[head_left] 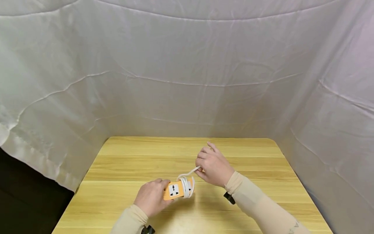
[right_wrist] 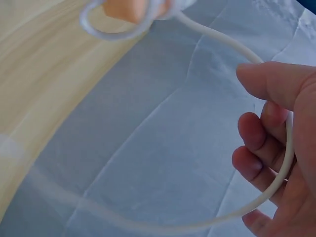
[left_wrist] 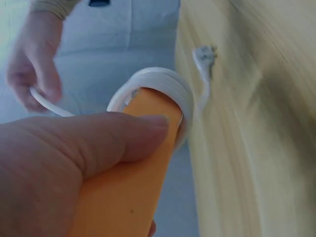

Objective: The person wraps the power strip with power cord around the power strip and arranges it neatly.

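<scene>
An orange power strip with white sockets is gripped at one end by my left hand, the thumb lying along its orange side in the left wrist view. White cord is wound several turns around the strip's other end. From these turns a length of cord runs to my right hand, raised to the right of the strip. My right fingers curl around that cord, which bows down past the palm. The cord's plug shows beyond the coils in the left wrist view, against the wood.
A wooden table with rounded far corners lies beneath both hands. Grey cloth hangs behind it and along both sides. A dark area shows at the lower left. Each wrist wears a black strap.
</scene>
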Motion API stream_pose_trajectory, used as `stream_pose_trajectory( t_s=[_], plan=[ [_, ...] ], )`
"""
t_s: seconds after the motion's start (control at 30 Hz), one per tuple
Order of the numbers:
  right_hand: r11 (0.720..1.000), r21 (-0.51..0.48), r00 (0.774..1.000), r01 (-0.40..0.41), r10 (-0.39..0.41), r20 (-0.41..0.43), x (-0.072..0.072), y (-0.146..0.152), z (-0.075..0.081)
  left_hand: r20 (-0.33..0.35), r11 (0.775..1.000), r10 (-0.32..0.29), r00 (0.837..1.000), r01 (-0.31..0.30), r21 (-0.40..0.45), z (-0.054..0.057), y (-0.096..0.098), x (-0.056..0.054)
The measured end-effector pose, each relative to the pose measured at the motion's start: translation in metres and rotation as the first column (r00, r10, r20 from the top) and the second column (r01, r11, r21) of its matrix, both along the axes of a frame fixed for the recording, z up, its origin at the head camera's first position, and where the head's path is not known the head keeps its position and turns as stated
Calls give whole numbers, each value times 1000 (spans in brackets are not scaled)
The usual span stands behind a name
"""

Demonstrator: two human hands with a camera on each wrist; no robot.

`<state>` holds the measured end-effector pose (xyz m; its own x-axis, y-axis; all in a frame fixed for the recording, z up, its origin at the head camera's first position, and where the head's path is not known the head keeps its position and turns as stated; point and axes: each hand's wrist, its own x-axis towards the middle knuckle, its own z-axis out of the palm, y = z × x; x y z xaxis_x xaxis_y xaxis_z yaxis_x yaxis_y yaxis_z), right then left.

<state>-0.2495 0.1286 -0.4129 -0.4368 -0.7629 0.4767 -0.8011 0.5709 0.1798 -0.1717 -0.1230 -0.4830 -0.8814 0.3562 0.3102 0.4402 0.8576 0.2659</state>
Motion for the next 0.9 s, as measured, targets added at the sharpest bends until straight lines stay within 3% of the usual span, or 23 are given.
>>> stream_pose_trajectory(
  t_s=[0.13,0.3,0.63,0.9],
  plan=[
    [1000,-27,1000,-13,14,23,6,-1,5,-3,997,75,997,-75,-18,-11,-8,-4],
    [997,-65,995,-51,56,78,16,-3,7,-8,990,140,990,-140,19,-19,-14,-9],
    [974,-185,990,-131,139,35,30,-9,1,-13,972,223,975,-222,80,-10,-18,-18],
    [959,-235,981,-155,177,76,44,-13,-8,-27,961,259,965,-255,105,-7,-23,-21]
  ],
)
